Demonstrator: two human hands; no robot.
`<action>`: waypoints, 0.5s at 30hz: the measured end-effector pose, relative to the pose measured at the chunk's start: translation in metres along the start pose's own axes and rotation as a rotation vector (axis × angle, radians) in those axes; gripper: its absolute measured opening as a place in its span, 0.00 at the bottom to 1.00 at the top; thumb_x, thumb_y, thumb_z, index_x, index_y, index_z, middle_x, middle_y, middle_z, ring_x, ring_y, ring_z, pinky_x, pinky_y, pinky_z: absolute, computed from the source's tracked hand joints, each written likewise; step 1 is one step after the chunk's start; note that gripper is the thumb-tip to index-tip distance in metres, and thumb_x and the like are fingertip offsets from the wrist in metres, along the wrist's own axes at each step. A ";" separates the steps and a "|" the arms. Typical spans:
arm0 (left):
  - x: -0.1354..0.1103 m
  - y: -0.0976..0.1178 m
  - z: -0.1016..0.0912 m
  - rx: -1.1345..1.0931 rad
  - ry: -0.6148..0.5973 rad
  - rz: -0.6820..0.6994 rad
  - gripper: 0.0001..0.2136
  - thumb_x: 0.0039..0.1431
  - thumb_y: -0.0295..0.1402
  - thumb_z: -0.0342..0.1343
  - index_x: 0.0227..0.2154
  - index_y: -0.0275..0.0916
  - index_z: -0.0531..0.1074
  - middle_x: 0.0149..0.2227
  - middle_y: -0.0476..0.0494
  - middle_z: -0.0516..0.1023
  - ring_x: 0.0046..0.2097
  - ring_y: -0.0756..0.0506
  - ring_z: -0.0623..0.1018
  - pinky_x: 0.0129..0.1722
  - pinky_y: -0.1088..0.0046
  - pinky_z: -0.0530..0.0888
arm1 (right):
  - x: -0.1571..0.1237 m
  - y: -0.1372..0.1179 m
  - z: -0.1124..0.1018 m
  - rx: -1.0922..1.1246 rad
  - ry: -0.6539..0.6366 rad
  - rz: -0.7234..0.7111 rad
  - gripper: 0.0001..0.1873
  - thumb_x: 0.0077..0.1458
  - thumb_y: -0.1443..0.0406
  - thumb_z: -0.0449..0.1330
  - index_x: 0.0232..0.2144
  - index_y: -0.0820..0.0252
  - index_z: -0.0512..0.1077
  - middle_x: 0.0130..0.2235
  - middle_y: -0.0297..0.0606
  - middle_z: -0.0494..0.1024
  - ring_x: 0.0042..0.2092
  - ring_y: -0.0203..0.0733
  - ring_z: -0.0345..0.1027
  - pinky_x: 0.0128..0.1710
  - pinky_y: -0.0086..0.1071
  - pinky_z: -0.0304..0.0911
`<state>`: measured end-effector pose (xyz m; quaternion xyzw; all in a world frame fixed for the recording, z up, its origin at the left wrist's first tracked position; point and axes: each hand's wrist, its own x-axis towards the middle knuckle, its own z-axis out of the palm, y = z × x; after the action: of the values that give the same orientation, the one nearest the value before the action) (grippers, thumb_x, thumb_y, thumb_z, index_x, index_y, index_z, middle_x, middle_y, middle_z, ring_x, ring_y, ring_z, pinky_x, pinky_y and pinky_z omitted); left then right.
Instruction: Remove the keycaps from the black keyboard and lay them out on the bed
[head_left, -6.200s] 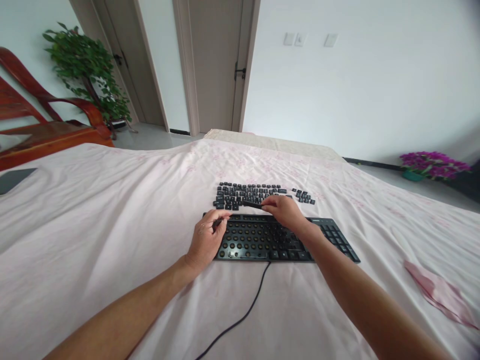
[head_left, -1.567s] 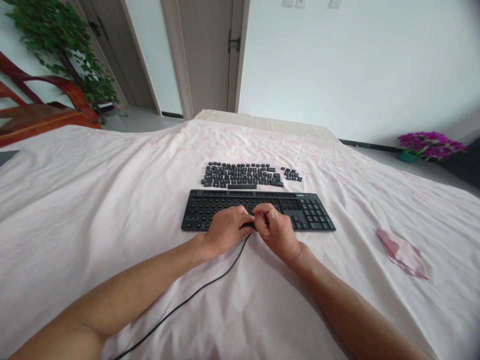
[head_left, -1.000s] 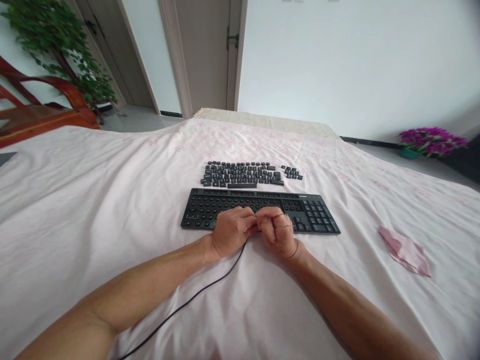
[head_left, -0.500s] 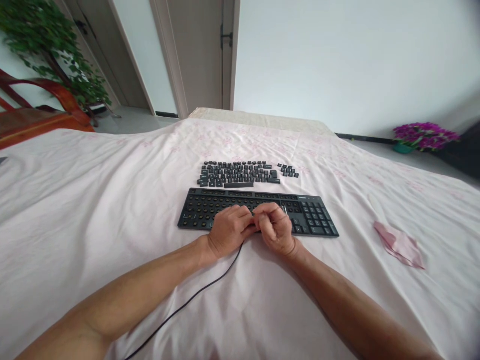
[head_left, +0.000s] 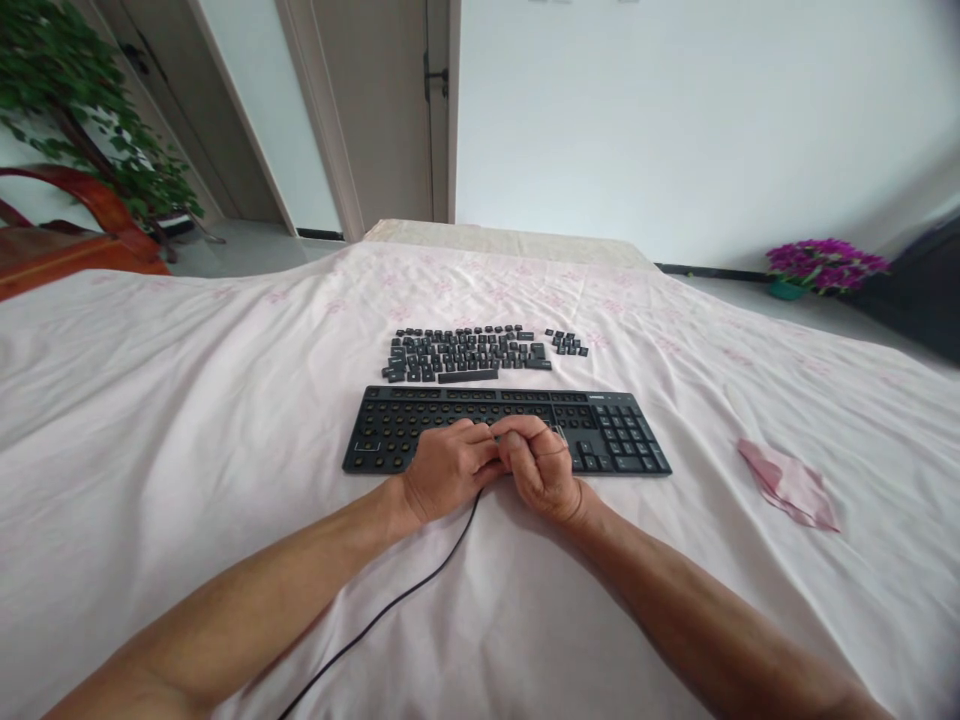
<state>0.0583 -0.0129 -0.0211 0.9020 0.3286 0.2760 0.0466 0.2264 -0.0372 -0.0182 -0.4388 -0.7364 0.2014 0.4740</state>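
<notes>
A black keyboard (head_left: 624, 437) lies flat in front of me. Its main block shows bare key sockets, while the number pad at the right still has its caps. My left hand (head_left: 450, 462) rests over the keyboard's lower middle, fingers closed together; whatever they pinch is hidden. Close against it, my right hand (head_left: 541, 468) is curled shut around a thin, silvery metal tool (head_left: 559, 434), of which only a slim end shows past the knuckles. Behind the keyboard, loose black keycaps (head_left: 469, 376) are laid out in rows, with a smaller group (head_left: 568, 343) to their right.
A pale pink sheet (head_left: 187, 400) with creases covers the surface. The keyboard's black cable (head_left: 405, 597) runs toward me at the lower left. A folded pink cloth (head_left: 791, 485) lies to the right. Beyond are a wooden chair (head_left: 90, 225), a leafy plant and purple flowers (head_left: 825, 265).
The whole view has shifted a little, so things sit slightly farther left. Both hands stay together over the keyboard, and the right one has tilted slightly.
</notes>
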 end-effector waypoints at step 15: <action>0.007 -0.002 -0.008 -0.308 0.143 -0.356 0.10 0.61 0.40 0.54 0.32 0.39 0.75 0.32 0.47 0.77 0.34 0.49 0.75 0.36 0.75 0.70 | 0.020 -0.002 -0.014 0.074 -0.067 -0.008 0.21 0.58 0.57 0.58 0.53 0.56 0.66 0.44 0.42 0.73 0.35 0.38 0.68 0.34 0.32 0.67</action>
<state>0.0574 -0.0076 -0.0121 0.7903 0.4391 0.3734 0.2079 0.2342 -0.0231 0.0000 -0.4110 -0.7458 0.2409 0.4657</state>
